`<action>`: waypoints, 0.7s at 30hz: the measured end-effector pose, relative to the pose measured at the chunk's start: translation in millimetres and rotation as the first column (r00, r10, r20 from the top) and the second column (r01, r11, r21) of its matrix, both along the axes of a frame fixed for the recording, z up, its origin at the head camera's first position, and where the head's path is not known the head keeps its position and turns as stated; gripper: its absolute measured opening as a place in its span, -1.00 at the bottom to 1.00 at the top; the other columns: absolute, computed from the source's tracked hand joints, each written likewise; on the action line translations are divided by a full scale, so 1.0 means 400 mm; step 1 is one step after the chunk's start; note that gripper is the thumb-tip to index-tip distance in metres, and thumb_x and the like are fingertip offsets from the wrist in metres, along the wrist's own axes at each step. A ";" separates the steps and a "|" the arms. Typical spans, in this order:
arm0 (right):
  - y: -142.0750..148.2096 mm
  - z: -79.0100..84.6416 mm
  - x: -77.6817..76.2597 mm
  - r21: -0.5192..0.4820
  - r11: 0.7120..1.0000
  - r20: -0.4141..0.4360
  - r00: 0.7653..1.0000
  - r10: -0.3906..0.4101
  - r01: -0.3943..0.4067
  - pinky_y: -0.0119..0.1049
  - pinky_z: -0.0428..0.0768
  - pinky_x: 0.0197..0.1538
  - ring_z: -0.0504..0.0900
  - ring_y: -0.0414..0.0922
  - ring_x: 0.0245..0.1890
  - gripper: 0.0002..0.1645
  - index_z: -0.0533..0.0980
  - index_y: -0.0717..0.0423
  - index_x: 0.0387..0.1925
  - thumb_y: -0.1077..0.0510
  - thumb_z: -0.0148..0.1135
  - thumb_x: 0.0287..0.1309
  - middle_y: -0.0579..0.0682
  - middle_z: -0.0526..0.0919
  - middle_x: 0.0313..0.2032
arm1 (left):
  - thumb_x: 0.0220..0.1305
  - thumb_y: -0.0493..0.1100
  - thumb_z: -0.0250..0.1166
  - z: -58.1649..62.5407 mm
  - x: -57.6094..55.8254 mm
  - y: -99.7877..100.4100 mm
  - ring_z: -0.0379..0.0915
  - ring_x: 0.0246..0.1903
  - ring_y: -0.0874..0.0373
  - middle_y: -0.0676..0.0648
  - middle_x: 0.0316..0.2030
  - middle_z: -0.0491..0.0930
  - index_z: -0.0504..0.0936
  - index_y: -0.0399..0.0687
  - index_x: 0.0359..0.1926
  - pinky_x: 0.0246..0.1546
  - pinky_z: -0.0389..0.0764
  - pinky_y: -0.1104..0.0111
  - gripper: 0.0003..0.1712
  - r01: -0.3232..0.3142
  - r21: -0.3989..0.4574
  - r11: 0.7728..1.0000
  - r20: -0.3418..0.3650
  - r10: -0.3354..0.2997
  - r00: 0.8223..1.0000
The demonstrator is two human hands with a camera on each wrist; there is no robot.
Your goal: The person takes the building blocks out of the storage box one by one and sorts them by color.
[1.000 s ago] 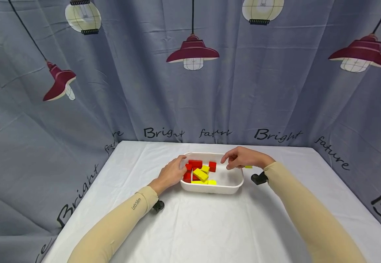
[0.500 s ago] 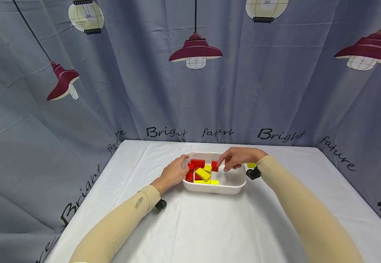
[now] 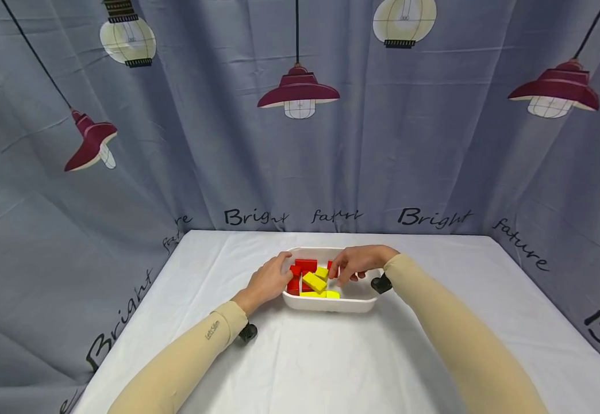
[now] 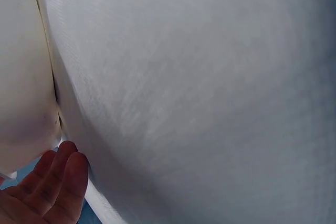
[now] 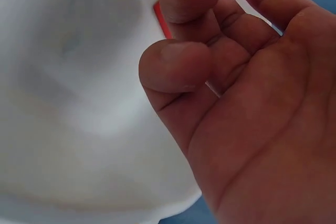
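A white plastic box on the table holds red and yellow blocks, mostly heaped at its left end. My left hand grips the box's left end; in the left wrist view its fingers lie along the outer wall. My right hand reaches over the back rim into the box. Its fingers are bent and partly cover a red block; whether they touch it is hidden. A yellow block lies tilted on top of the heap. In the right wrist view, a red edge shows behind the fingers.
White cloth covers the table. A grey printed curtain stands behind it and at both sides. Black wrist cameras hang under both wrists, the right one close to the box's right end.
My right hand has moved left and deeper into the box, over the red block. A yellow piece seen earlier beyond the box's right end is now hidden. The left hand stays at the box.
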State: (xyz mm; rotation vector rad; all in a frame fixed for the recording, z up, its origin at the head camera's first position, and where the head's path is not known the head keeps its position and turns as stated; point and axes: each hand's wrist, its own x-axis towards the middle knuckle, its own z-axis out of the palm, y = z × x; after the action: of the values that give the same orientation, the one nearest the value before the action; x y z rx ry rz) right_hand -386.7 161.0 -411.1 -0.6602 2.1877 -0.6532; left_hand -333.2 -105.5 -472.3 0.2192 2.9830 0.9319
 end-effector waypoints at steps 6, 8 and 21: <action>-0.023 -0.034 0.015 0.045 0.999 -0.006 1.000 0.020 -0.020 -0.33 0.26 -0.42 0.38 -0.18 -0.53 -0.59 0.63 0.00 0.06 0.03 0.38 0.17 -0.11 0.51 -0.44 | 0.35 -0.04 0.15 -0.018 0.011 -0.008 0.44 0.24 -0.05 -0.10 0.34 0.45 0.30 0.11 0.44 0.25 0.44 -0.12 -0.35 -0.022 -0.011 1.000 0.037 0.022 0.999; -0.028 -0.039 0.015 0.059 0.998 -0.019 1.000 0.020 -0.019 -0.32 0.26 -0.41 0.38 -0.18 -0.53 -0.59 0.63 -0.01 0.06 0.04 0.39 0.16 -0.11 0.52 -0.42 | 0.34 -0.05 0.16 -0.021 0.010 -0.009 0.44 0.23 -0.04 -0.09 0.34 0.45 0.31 0.11 0.44 0.25 0.45 -0.11 -0.35 -0.025 -0.011 1.000 0.032 0.025 0.999; -0.026 -0.008 0.011 0.091 0.996 -0.092 0.996 0.017 -0.009 -0.35 0.29 -0.39 0.39 -0.17 -0.52 -0.58 0.63 -0.03 0.06 0.05 0.40 0.14 -0.12 0.48 -0.48 | 0.35 -0.05 0.13 0.004 -0.011 0.007 0.43 0.26 -0.06 -0.09 0.34 0.45 0.30 0.13 0.45 0.27 0.42 -0.11 -0.35 -0.014 -0.003 1.000 0.004 0.015 1.000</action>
State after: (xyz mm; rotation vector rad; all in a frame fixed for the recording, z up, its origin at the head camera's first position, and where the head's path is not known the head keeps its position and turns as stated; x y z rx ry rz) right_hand -382.2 150.6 -414.3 -0.6687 2.2820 -0.5231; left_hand -337.7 -102.6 -470.8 0.1958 2.9862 0.9281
